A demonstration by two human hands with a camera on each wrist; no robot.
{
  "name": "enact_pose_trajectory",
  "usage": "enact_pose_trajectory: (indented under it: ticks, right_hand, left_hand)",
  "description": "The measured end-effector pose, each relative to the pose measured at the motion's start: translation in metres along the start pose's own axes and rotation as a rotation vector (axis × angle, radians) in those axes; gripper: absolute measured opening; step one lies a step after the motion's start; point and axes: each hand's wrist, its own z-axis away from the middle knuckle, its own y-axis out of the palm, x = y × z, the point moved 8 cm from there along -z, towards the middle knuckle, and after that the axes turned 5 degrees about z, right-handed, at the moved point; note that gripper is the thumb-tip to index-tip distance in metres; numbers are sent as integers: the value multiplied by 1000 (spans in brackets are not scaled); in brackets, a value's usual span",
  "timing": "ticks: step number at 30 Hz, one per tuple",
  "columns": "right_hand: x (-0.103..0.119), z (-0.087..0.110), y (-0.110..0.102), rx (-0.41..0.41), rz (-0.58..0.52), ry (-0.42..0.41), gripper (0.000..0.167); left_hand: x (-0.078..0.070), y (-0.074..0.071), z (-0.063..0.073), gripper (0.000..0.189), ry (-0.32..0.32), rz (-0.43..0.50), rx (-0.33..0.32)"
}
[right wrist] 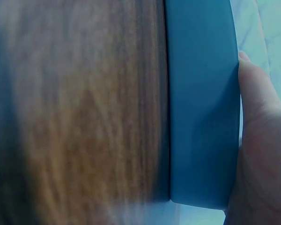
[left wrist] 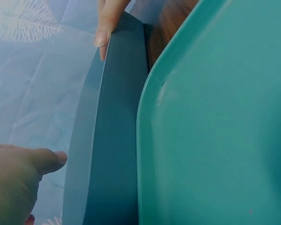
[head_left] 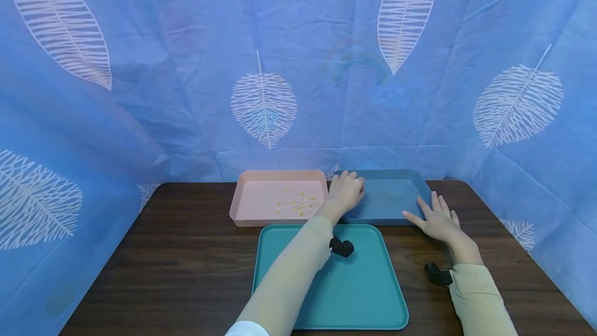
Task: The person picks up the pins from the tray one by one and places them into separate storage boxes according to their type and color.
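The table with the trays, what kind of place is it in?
Maybe a work corner set up indoors: a blue leaf-patterned cloth hangs behind and beside a dark wooden table that holds a pink tray, a blue tray and a teal tray.

On the surface [head_left: 186, 263], the left-rear tray [head_left: 256, 196] stood just beside the right-rear tray [head_left: 389, 196], with a hanging cloth [head_left: 322, 113] behind both. Small pieces [head_left: 298, 203] lay mostly in the left-rear tray's right half. The front tray [head_left: 354, 289] lay before the two. The left hand [head_left: 346, 191] was over the right-rear tray's left end; the right hand [head_left: 438, 222] was at its right edge.
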Motion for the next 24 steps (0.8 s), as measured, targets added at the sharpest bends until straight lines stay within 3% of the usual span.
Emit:
enact_pose_trajectory:
  ticks: [6, 11, 19, 24]
  right_hand:
    - [-1, 1, -1, 4, -7, 1, 98]
    - [-2, 0, -1, 10, -5, 2, 99]
    - [0, -1, 1, 15, -8, 4, 99]
    - [-1, -2, 1, 11, -8, 8, 98]
  left_hand:
    - [-1, -12, 9, 9, 41, -9, -33]
    - [0, -27, 17, 9, 90, 8, -105]
    - [11, -50, 38, 9, 161, 35, -221]
    - [20, -62, 53, 7, 179, 19, -249]
